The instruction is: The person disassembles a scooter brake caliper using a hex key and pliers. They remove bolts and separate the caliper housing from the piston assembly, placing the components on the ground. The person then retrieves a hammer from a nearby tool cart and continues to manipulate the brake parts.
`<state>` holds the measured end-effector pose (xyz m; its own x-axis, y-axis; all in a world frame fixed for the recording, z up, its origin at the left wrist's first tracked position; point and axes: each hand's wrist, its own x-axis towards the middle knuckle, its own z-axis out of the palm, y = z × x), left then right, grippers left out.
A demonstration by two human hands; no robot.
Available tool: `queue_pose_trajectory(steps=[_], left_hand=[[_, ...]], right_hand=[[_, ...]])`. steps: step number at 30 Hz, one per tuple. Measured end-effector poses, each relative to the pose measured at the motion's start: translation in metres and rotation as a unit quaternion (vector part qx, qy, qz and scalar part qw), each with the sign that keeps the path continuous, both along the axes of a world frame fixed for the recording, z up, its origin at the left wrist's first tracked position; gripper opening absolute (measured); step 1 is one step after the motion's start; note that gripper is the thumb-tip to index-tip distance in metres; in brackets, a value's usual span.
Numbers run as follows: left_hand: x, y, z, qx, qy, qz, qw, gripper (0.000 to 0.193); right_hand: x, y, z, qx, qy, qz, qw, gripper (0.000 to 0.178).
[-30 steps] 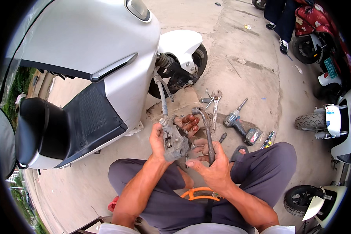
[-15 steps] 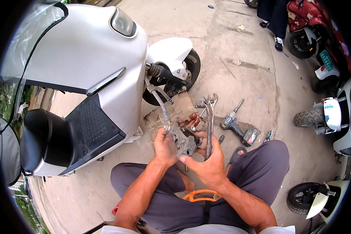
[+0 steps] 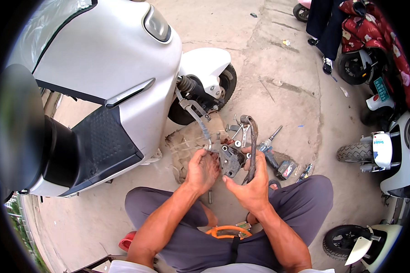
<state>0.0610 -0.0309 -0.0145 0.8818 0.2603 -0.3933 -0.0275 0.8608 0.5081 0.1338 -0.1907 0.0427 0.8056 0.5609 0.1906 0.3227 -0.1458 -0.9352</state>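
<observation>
My left hand (image 3: 199,172) is closed on the left side of a dirty grey brake caliper (image 3: 229,160). A grey brake hose (image 3: 198,119) runs from the caliper up to the front fork of the white scooter (image 3: 141,68). In my right hand (image 3: 250,184) is a rusty L-shaped socket wrench (image 3: 253,141), held upright with its bent end at the top. The right thumb reaches toward the caliper's lower right side; whether it touches is unclear. Underneath lies a worn beige sack (image 3: 180,148). An open-end wrench (image 3: 245,134) rests on the ground behind the socket wrench.
A cordless power driver (image 3: 272,160) lies right of my hands, with a small multi-coloured object (image 3: 305,173) beside it. The scooter's front wheel (image 3: 228,82) stands just beyond the sack. An orange frame (image 3: 228,231) sits between my legs. Parked scooters (image 3: 360,152) and a standing person (image 3: 323,32) are at right.
The caliper has turned in my hands, so its face with round holes shows more plainly. Both hands have shifted slightly right, the wrench staying in the right hand.
</observation>
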Motion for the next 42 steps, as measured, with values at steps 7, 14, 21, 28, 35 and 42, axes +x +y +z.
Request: queue_pose_trajectory(steps=[7, 14, 21, 28, 35, 42], left_hand=[[0.001, -0.002, -0.006, 0.004, -0.005, -0.017, 1.0, 0.055], [0.004, -0.01, 0.008, 0.017, -0.019, -0.027, 0.999, 0.058], [0.009, -0.037, -0.013, 0.152, 0.074, -0.131, 0.977, 0.064], [0.045, -0.027, -0.035, 0.278, 0.094, -0.132, 0.947, 0.059], [0.069, -0.034, -0.023, 0.521, 0.099, -0.144, 0.836, 0.059], [0.073, -0.037, -0.027, 0.83, 0.058, -0.243, 0.498, 0.061]], right_hand=[[0.01, -0.001, 0.002, 0.006, -0.014, -0.002, 1.0, 0.068], [0.023, -0.006, -0.003, 0.048, 0.138, -0.005, 0.989, 0.067], [0.061, -0.014, 0.016, 0.062, 0.203, 0.012, 0.977, 0.063], [0.087, -0.009, 0.048, 0.038, 0.246, 0.048, 0.967, 0.057], [0.124, -0.013, 0.043, 0.048, 0.314, 0.085, 0.944, 0.055], [0.13, -0.002, 0.034, 0.116, 0.394, 0.095, 0.907, 0.031]])
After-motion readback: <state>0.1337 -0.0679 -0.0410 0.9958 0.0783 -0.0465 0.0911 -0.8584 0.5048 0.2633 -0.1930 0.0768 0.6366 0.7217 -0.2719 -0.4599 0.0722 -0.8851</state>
